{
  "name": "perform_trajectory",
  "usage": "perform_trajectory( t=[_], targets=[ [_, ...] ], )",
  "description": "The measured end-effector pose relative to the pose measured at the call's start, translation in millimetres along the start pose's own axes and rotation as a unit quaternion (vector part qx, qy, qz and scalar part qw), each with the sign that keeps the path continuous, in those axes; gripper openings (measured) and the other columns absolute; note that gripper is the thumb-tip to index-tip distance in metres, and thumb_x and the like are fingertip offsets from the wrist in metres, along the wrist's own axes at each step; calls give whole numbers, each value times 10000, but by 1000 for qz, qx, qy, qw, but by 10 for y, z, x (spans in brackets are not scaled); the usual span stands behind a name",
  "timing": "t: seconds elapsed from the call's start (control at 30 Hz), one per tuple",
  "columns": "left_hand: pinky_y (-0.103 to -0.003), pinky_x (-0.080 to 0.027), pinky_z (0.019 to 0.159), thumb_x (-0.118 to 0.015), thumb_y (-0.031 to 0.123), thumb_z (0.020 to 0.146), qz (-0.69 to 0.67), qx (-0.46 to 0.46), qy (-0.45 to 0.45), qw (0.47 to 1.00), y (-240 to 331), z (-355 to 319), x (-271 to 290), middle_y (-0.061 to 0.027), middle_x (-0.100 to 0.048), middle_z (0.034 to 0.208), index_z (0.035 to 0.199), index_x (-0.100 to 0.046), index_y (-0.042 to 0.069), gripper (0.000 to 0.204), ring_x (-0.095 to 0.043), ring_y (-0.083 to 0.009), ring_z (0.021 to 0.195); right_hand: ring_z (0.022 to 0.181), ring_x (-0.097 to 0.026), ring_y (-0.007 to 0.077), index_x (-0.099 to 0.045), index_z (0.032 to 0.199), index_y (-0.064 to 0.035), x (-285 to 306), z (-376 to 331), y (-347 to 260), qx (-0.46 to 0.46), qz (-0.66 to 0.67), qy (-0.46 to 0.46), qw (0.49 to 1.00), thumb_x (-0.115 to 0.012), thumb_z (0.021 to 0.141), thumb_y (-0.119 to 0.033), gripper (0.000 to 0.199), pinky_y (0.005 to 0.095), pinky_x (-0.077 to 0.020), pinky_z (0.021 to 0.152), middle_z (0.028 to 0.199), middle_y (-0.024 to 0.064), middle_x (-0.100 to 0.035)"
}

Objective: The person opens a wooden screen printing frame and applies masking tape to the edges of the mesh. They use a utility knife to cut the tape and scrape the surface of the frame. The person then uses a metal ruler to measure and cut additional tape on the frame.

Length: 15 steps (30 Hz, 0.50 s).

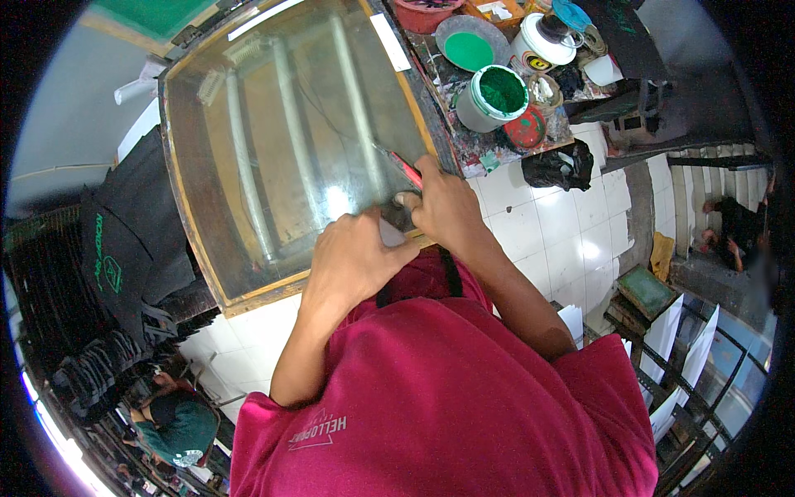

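left hand: it's pressing down near the lower right corner of the glass-topped box, fingers curled together over something small and grey. Looks to me like it's pinning that spot so nothing slides, but I can't tell if it's actually gripping anything.

right hand: it's clamping around a red-handled tool, probably a blade or scraper, with the tip lying on the glass. It's being held low and angled, which I'd guess gives more control along the edge.

glass-topped box: it's sitting right in front of the person, wooden frame, tube lamps showing underneath the pane. Both hands are working at its near right corner, close to the body, so the reach is short.

paint bench: it's standing just beside the box on the right, messy with splatter. An open tub of green ink, a white tub and a green-smeared lid are sitting there, within easy reach of the right hand.

black shirts: they're hanging off to the left, well apart from the glass, likely so they're staying out of the mess.

floor: white tiles, with a black bag lying below the bench.
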<state>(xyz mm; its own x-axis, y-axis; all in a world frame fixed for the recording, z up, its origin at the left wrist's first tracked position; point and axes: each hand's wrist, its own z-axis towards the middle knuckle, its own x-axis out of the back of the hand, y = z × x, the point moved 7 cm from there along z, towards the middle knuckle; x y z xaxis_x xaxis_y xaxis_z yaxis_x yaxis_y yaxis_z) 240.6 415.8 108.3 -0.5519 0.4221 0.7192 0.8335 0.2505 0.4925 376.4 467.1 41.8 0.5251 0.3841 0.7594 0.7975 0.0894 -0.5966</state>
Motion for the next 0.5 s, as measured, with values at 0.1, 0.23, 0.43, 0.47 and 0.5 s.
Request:
perform_trajectory(
  t=[0.1,0.23,0.43,0.47,0.5],
  targets=[
    [-473,-559,764,-758,384,751,-9,23,13,1000,-88,-156,68,-314,-687,817,994,-721,-53,501,-713,-449,814,862,-680,501,-508,1161,-17,-22,-2,28,-12,5,-6,1000,-769,868,-284,474,578,-517,745,847,289,-689],
    [-433,-574,792,-781,324,749,-28,29,101,994,-273,-410,329,-288,-721,885,1177,-689,-33,565,-744,-396,863,864,-672,469,-559,1091,-5,32,23,89,11,48,-1,999,-780,862,-327,453,516,-521,748,889,273,-688],
    [-411,-577,811,-811,291,748,-120,28,164,979,-634,-624,519,-272,-730,931,1322,-630,4,666,-756,-369,879,851,-669,377,-639,1070,25,196,23,490,23,237,51,970,-729,897,-335,409,444,-506,784,887,229,-681],
    [-410,-577,812,-814,281,748,-127,14,175,976,-684,-646,511,-272,-731,942,1325,-628,4,667,-757,-367,889,834,-662,293,-632,1095,18,212,5,561,-11,253,19,967,-713,926,-270,343,422,-507,806,872,174,-689],
    [-409,-577,814,-818,272,747,-133,1,185,974,-711,-671,499,-271,-731,953,1328,-625,4,668,-757,-365,899,785,-652,260,-627,1102,12,244,-34,566,-31,282,10,959,-707,935,-252,322,399,-511,751,847,148,-678]
  ],
)
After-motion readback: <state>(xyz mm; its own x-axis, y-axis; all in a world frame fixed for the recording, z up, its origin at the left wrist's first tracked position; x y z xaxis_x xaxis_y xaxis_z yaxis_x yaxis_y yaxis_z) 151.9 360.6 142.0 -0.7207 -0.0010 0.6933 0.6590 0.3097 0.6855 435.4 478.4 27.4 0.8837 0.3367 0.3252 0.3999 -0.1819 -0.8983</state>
